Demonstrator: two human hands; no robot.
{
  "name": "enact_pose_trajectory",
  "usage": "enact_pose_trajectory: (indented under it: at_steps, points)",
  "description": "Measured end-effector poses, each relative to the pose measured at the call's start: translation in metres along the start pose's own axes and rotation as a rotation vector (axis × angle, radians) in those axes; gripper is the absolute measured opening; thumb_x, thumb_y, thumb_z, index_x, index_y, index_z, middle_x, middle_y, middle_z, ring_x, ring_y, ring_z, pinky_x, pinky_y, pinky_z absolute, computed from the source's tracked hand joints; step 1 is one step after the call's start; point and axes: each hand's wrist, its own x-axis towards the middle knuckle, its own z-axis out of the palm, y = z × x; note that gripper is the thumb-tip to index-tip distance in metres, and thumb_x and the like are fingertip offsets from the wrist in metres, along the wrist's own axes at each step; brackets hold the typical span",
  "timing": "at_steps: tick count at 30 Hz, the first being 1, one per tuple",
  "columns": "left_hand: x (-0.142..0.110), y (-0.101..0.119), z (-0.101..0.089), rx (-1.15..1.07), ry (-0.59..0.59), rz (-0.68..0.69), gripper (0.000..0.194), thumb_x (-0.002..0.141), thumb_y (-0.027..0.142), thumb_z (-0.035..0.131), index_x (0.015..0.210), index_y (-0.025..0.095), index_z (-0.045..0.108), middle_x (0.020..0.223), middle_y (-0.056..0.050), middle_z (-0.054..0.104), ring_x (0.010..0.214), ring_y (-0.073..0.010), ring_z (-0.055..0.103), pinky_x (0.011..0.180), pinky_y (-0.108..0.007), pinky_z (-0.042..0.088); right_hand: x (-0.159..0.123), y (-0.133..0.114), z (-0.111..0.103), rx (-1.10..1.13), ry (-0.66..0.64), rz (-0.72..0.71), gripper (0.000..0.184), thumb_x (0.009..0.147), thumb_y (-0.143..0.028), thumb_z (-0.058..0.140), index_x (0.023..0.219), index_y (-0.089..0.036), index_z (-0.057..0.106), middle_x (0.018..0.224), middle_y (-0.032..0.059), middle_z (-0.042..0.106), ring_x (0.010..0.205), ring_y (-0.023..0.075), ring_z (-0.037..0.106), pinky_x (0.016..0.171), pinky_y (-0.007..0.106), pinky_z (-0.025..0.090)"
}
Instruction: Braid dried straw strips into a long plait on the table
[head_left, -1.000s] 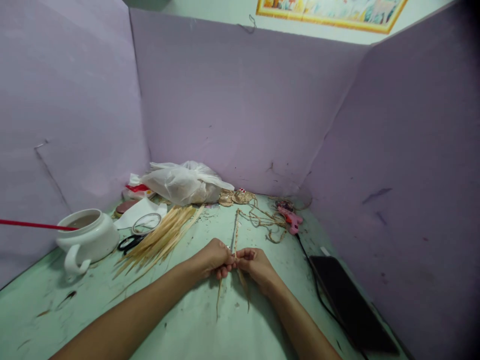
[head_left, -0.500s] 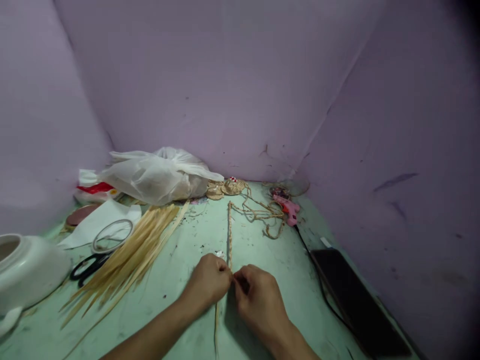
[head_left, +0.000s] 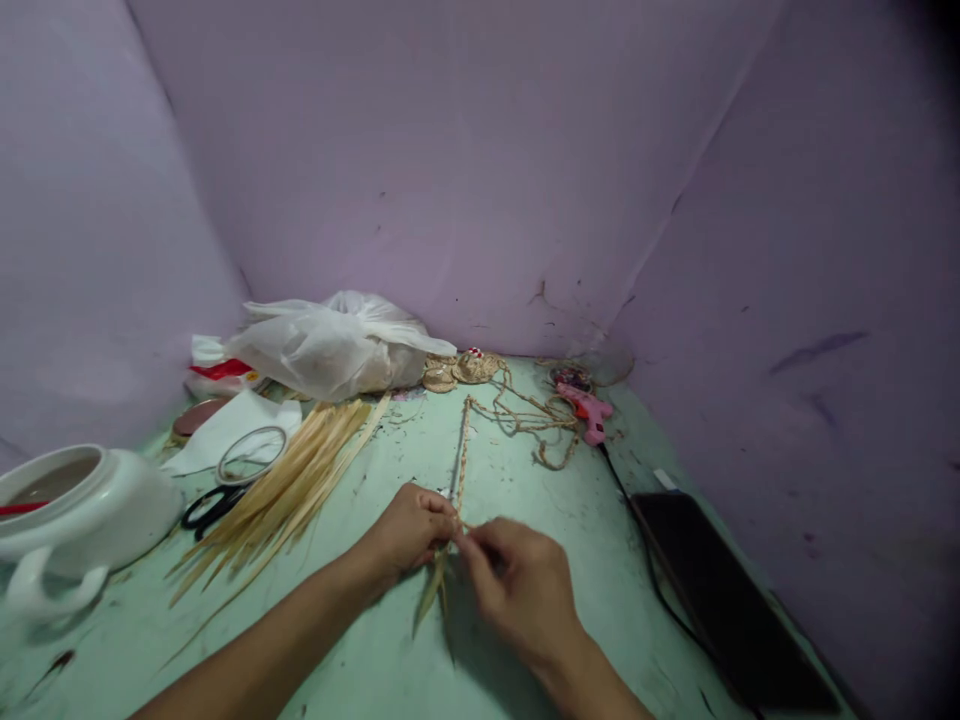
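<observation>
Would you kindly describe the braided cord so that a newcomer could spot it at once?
On the green tabletop, the person's left hand and right hand meet near the middle. From them a thin tan braid runs toward the back wall, then turns right into loose loops beside a pink glue gun. Its plaited look sets it apart from the flat, loose strips on the left.

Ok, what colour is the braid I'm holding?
The braid is tan, as the head view shows.

Left of the braid point(head_left: 463, 455) on the table point(head_left: 382, 660) lie the strips point(head_left: 292, 480), scissors point(head_left: 225, 499) and, farthest out, the pot point(head_left: 139, 510); behind the braid, leftward, the bag point(head_left: 330, 350); right of the braid, the glue gun point(head_left: 594, 412) and, nearer the front, what may be a phone point(head_left: 727, 600).
</observation>
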Motion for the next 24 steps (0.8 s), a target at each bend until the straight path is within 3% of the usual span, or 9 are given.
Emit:
enact_pose_trajectory:
  at_steps: [2,4,8,14,19,24]
  points:
    - [0.0,0.0,-0.001,0.004,-0.03,0.02,0.01,0.053,0.021,0.052,0.046,0.014,0.048,0.031,0.008,0.032,0.027,-0.0019,0.021,0.032,-0.019,0.01,0.009,0.008,-0.003,0.103,0.1,0.101,0.026,0.077,-0.031,0.044,0.073,-0.016,0.065,0.069,0.0036,0.063,0.063,0.0126,0.053,0.059,0.021,0.034]
    - [0.0,0.001,-0.002,0.019,-0.053,0.021,0.009,0.053,0.021,0.052,0.048,0.014,0.049,0.031,0.008,0.033,0.027,-0.0022,0.021,0.032,-0.019,0.01,0.017,0.018,0.001,0.215,0.037,0.161,0.028,0.078,-0.031,0.042,0.075,-0.015,0.065,0.069,0.0043,0.063,0.063,0.0136,0.053,0.059,0.022,0.036]
    - [0.001,0.001,-0.002,0.026,-0.067,0.024,0.006,0.051,0.02,0.05,0.049,0.014,0.049,0.033,0.008,0.033,0.028,-0.0027,0.021,0.032,-0.019,0.011,0.023,0.025,0.014,0.368,-0.151,0.143,0.028,0.076,-0.027,0.041,0.078,-0.012,0.066,0.069,0.0048,0.063,0.064,0.0143,0.052,0.058,0.022,0.036]
    - [0.005,-0.008,-0.002,0.148,-0.076,0.056,0.01,0.053,0.02,0.046,0.044,0.016,0.043,0.031,0.008,0.026,0.03,-0.0037,0.02,0.034,-0.02,0.011,0.024,0.017,0.02,0.453,-0.196,0.21,0.021,0.069,-0.024,0.048,0.061,-0.01,0.061,0.054,0.002,0.055,0.051,0.0103,0.044,0.049,0.02,0.031]
    - [0.004,-0.01,-0.006,0.468,0.021,0.073,0.017,0.058,0.021,0.045,0.048,0.013,0.055,0.039,0.002,0.046,0.038,-0.0065,0.034,0.04,-0.02,0.023,0.028,0.018,0.021,0.65,-0.218,0.377,0.016,0.063,-0.022,0.054,0.054,-0.009,0.059,0.047,0.0003,0.051,0.044,0.0073,0.037,0.043,0.019,0.026]
    - [-0.025,0.004,0.005,0.899,0.25,0.075,0.022,0.068,0.029,0.044,0.06,0.016,0.061,0.058,-0.005,0.059,0.056,-0.015,0.052,0.049,-0.023,0.031,0.027,0.018,0.02,0.776,-0.225,0.43,0.019,0.062,-0.024,0.059,0.052,-0.008,0.062,0.05,0.0052,0.058,0.048,0.0101,0.046,0.049,0.021,0.034]
